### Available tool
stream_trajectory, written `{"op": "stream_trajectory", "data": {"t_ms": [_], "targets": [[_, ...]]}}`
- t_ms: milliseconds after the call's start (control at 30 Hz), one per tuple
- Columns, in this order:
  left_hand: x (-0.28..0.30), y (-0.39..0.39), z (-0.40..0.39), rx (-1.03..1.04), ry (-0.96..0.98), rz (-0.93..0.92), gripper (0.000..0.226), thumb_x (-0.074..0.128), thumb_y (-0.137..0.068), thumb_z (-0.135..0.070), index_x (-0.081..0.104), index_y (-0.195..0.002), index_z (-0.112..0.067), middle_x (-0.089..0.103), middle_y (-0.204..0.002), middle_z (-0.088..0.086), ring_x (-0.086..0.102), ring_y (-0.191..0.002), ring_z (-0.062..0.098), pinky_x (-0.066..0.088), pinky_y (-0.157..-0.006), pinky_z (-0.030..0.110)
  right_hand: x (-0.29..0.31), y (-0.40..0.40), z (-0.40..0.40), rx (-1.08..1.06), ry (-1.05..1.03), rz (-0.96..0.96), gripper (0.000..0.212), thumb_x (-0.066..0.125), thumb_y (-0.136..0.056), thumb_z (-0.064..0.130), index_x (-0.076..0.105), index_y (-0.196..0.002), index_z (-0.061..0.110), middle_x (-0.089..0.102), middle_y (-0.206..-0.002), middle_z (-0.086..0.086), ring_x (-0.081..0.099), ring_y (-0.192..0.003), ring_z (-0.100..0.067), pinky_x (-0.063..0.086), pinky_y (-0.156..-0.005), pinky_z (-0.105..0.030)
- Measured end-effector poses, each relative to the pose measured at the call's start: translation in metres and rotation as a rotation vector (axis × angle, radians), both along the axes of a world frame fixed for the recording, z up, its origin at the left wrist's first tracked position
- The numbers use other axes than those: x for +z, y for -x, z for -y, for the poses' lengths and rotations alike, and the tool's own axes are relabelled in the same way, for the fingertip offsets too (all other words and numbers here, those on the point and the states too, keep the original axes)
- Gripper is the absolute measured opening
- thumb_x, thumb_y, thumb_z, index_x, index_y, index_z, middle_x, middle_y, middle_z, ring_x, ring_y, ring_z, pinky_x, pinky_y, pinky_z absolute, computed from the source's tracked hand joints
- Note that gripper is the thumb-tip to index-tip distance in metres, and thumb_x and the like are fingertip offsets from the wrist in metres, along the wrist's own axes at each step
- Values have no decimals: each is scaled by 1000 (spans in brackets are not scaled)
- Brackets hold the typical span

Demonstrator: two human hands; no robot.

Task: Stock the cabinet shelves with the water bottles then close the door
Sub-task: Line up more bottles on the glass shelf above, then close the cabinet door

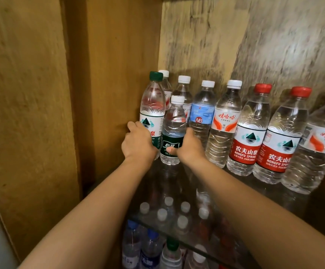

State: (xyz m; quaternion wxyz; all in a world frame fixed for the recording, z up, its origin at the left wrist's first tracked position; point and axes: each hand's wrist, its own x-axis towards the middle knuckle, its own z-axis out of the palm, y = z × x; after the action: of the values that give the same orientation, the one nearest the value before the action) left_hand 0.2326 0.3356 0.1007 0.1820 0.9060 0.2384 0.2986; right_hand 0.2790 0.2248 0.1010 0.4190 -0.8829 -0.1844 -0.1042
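- The wooden cabinet (pixel 109 55) stood open, its glass shelf (pixel 254 193) carrying a row of water bottles (pixel 223 123) that ran from the left wall to the right edge of view; more bottles (pixel 169 212) stood on the shelves below, dim through the glass.
- A person's left hand (pixel 138 144) gripped the green-capped bottle (pixel 152 109) low on its label, hard against the left wall.
- The right hand (pixel 190 148) gripped the short dark-labelled bottle (pixel 174 131) just beside it, thumb across the label, at the near edge of the shelf.
- Done well, the step probably called for setting both bottles upright and sliding them back from the glass edge, without knocking the white-capped bottles behind.
- Whether either base already rested on the glass could not be told; hands and wrists covered the lower parts.
- The door was out of view, the rightmost bottle (pixel 320 144) was cut off by the frame, and the lower shelves were too blurred to count.
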Motion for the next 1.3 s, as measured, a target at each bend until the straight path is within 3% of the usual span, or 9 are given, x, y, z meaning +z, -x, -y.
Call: {"op": "stream_trajectory", "data": {"t_ms": [133, 233, 400, 533, 700, 867, 1067, 1167, 1300], "targets": [[-10, -5, 3, -45, 8, 119, 97, 75, -73, -23, 9, -143, -10, 38, -126, 15, 59, -96, 38, 36, -65, 35, -1, 0, -2, 30, -6, 29, 60, 74, -76, 16, 35, -122, 7, 54, -126, -11, 53, -116, -29, 42, -91, -35], [-13, -5, 1, -73, 5, 147, 108, 74, -74, -19, -7, -146, -17, 36, -127, 15, 60, -91, 36, 37, -64, 35, -5, -3, 1, 71, -80, 16, 62, 74, -75, 12, 34, -123, 9, 53, -127, -9, 52, -117, -26, 40, -89, -29], [-13, -3, 0, -101, 10, 129, 111, 74, -74, -14, -10, -146, -18, 35, -131, 15, 59, -95, 35, 45, -72, 38, -8, -6, 7, 93, -170, -57, 63, 77, -72, 12, 36, -119, 12, 57, -125, -8, 55, -114, -25, 47, -95, -38], [-15, -2, -5, -115, -7, 115, 111, 73, -76, -14, -12, -146, -17, 35, -131, 16, 59, -98, 38, 47, -77, 43, -10, -6, 0, 48, -133, 9, 60, 78, -72, 17, 38, -116, 11, 56, -124, -7, 54, -113, -25, 42, -88, -32], [-16, -5, -5, -102, 19, 96, 110, 69, -80, -14, -20, -144, -19, 38, -128, 16, 57, -99, 35, 45, -77, 40, -14, -6, -3, 28, -181, -20, 59, 78, -71, 18, 40, -116, 12, 57, -123, -8, 55, -113, -26, 45, -94, -39], [-17, -4, -7, -119, 31, 75, 112, 69, -80, -16, -25, -143, -19, 37, -127, 18, 57, -97, 33, 43, -73, 37, -18, 0, -4, 72, -184, -133, 69, 78, -72, 21, 37, -126, 13, 54, -130, -6, 51, -120, -25, 42, -99, -39], [-15, 10, -5, -233, 175, 56, 110, 67, -83, -21, -26, -142, -20, 27, -139, 19, 50, -112, 36, 43, -91, 44, -23, 33, 12, 180, -248, -246, 84, 75, -72, 7, 27, -140, 15, 54, -129, -3, 49, -120, -19, 39, -101, -32], [-14, 31, 1, -253, 249, 28, 98, 65, -84, -27, -10, -147, -18, 28, -142, 16, 44, -122, 35, 39, -97, 47, -18, 58, 31, 200, -199, -224, 70, 70, -77, 6, 36, -138, 13, 54, -101, 9, 49, -106, -13, 39, -89, -23], [-11, 83, 17, -351, 123, 133, 45, 61, -86, -25, 50, -128, -14, 54, -122, 11, 53, -113, 29, 43, -94, 38, -14, 106, 58, 223, -182, -171, 43, 64, -82, -1, 54, -123, 2, 60, -119, -15, 56, -112, -23, 44, -100, -32]]}}
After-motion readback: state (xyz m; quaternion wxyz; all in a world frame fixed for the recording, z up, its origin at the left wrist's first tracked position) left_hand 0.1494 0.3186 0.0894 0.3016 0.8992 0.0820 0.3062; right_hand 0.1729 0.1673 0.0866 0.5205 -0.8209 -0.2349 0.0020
